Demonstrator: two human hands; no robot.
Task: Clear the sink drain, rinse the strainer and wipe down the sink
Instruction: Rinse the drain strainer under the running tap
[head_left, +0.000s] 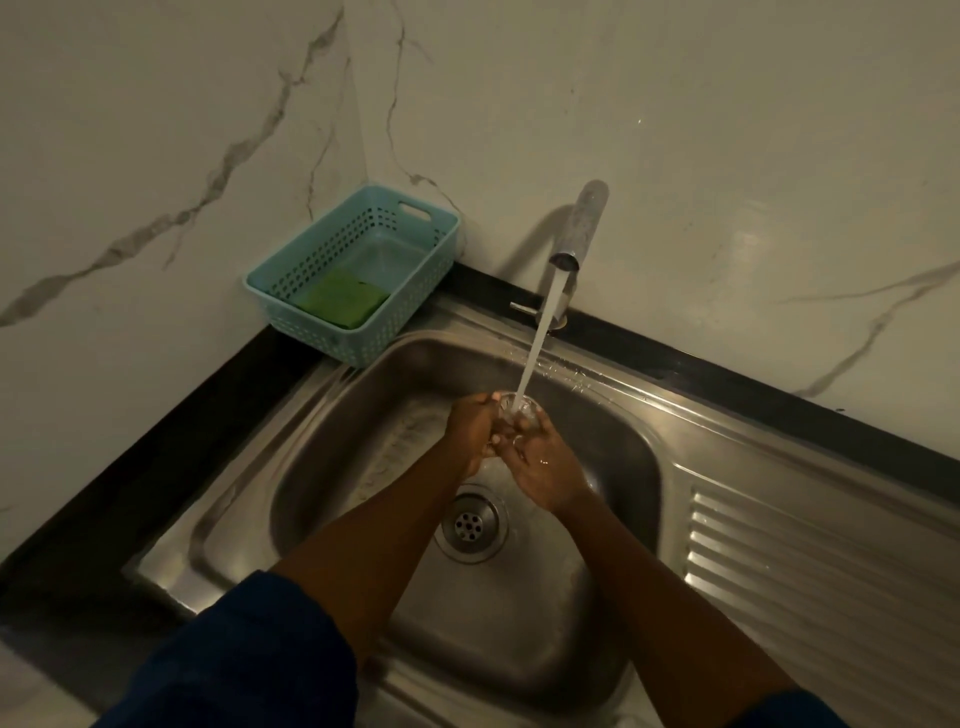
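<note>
Dark blue sleeves (234, 660) fill the bottom edge of the head view, and from them two bare forearms reach out over the steel sink (623, 457). At their far end the left hand (470, 431) and the right hand (543, 470) meet under the tap (579, 228), both with fingers curled round a small round strainer (519, 408). The left closes on it from its left side, and the right cups it from below and from the right. Blur and splashing hide just how each fingertip lies. The water stream (535, 343) falls straight onto the strainer, so the rinsing step looks to be in hand. The drain (470, 522) sits open in the basin floor, nearer the camera than the strainer and below it, between the two forearms and close under the left wrist. To reseat the strainer the hands would have to come toward the body and down, and the left hand is the nearer one. For the wiping, a green sponge (340, 300) lies in a pale blue basket (322, 249) at the sink's back left corner, well apart from the hands and on the left hand's side. The wipe-down appears not yet begun.
</note>
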